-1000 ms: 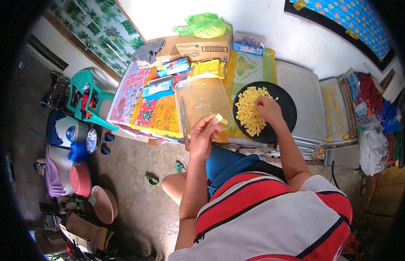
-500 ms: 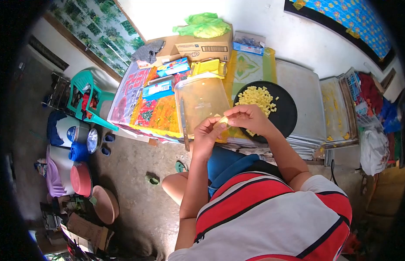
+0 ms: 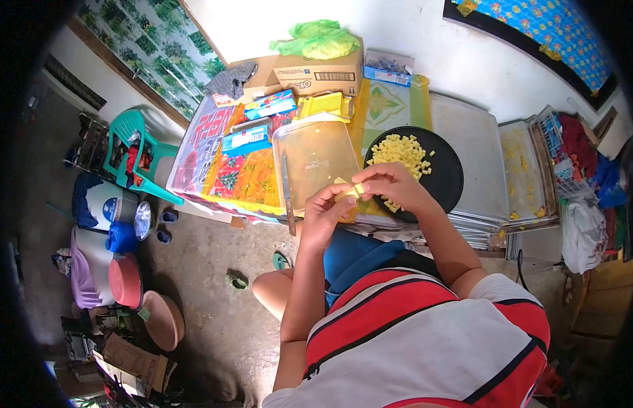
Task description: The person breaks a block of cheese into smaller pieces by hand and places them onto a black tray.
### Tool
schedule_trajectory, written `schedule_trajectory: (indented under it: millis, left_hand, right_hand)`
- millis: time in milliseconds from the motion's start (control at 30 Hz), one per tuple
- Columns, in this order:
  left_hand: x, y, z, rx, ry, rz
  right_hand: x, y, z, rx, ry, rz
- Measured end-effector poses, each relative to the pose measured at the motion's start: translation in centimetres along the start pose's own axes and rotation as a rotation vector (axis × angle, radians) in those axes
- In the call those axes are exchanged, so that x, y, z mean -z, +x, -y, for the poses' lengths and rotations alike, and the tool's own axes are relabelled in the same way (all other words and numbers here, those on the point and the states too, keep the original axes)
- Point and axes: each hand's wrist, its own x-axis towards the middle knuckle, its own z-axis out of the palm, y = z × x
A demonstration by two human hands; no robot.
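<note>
Between my two hands is a small pale yellow cheese-like block, held over the table's front edge. My left hand is closed around its left side, with part of the piece hidden by the fingers. The fingertips of my right hand pinch its right end. Just beyond lies a rectangular tray with a few small crumbs, and a long knife rests along its left edge. To the right, many small yellow cubes are heaped on a round black pan.
Blue boxes and a yellow pack sit behind the tray. A cardboard box topped by a green plastic bag stands at the back. Stacked metal trays are at right; a green chair is at left.
The yellow block has turned slightly between my fingers, and my right fingertips have shifted a little to the right. The knife, tray and pan stay where they were.
</note>
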Motion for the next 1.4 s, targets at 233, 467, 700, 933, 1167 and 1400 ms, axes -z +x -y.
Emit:
schedule_trajectory:
  millis: [233,467,700,933,1167,1400]
  left_hand:
    - [0.3,0.1,0.4,0.017,-0.044,-0.067]
    - [0.7,0.6,1.2,0.022,-0.073,-0.107]
    - [0.4,0.6,1.2,0.013,-0.061,-0.102]
    - [0.0,0.4,0.8,-0.015,-0.047,-0.086]
    - [-0.1,0.1,0.5,0.013,-0.061,-0.071]
    - [0.1,0.1,0.5,0.041,-0.110,-0.079]
  right_hand:
    - [7.4,0.1,-3.7,-0.013,-0.698,-0.413]
    - [10.5,-0.6,-6.7,-0.155,-1.072,-0.478]
    - [3.3,0.0,-2.0,0.007,-0.225,-0.160]
    - [-0.9,0.2,-1.1,0.034,-0.033,0.024]
    - [-1.1,0.3,-1.4,0.034,0.008,0.014]
    - [0.4,-0.1,-0.8,-0.032,-0.005,-0.110]
